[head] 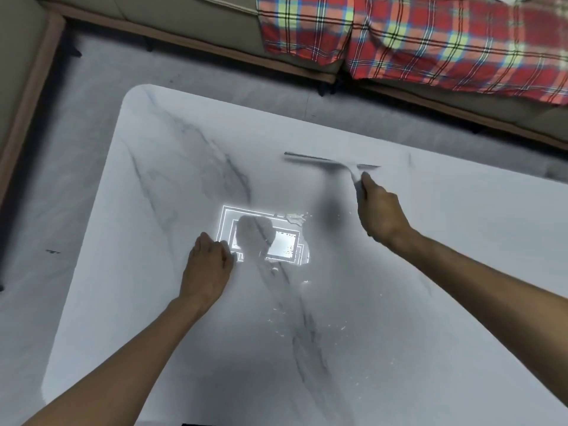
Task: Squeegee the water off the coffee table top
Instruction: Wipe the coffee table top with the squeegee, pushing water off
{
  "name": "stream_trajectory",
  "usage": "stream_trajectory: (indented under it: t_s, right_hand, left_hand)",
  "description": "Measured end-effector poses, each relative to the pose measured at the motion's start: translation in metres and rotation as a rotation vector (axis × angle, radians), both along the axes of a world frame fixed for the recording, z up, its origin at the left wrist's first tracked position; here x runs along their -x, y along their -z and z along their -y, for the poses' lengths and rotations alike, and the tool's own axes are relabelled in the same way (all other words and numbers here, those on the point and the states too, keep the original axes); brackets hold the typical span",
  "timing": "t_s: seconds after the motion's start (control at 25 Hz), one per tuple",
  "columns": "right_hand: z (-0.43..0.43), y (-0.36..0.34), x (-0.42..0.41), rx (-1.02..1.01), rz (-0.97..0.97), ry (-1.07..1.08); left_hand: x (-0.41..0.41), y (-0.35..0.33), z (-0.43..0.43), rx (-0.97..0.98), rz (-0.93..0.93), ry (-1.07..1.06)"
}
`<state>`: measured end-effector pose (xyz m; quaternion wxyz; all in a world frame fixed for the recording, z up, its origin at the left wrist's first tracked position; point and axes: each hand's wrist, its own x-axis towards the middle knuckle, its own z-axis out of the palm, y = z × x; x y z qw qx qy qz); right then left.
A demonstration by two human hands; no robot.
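The coffee table [159, 192] has a glossy white top with grey marble veins. My right hand [381, 210] grips the handle of a pale squeegee [325, 161]. Its long blade lies across the far middle of the top, blurred by motion. A patch of water [295, 218] glints near the centre beside a bright ceiling-light reflection, and small droplets [307, 321] are scattered nearer to me. My left hand [209, 269] rests on the tabletop left of the reflection, fingers curled under, holding nothing.
A beige sofa [190, 23] runs along the far side, with a red plaid blanket [430, 41] draped over it. Another sofa section [18, 75] stands at the left. Grey floor [76, 155] lies between the table and the sofas.
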<state>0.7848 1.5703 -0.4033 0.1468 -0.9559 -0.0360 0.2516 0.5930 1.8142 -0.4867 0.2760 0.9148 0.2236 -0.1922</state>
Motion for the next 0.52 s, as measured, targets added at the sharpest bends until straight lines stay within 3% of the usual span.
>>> stream_trajectory:
  t_s: [0.12, 0.24, 0.36, 0.52]
  right_hand:
    - [-0.054, 0.018, -0.04, 0.004, -0.016, 0.018]
    - [-0.076, 0.033, -0.011, 0.017, 0.033, -0.204]
    - [-0.044, 0.038, 0.042, 0.009, 0.011, -0.407]
    - [0.051, 0.029, 0.077, 0.091, -0.027, -0.462]
  left_hand:
    - [0.028, 0.0, 0.0, -0.08, -0.019, 0.02]
    - [0.044, 0.001, 0.007, -0.074, -0.092, 0.03]
    - [0.055, 0.003, 0.017, -0.042, -0.165, 0.053]
    - [0.058, -0.001, 0.027, 0.019, -0.23, 0.089]
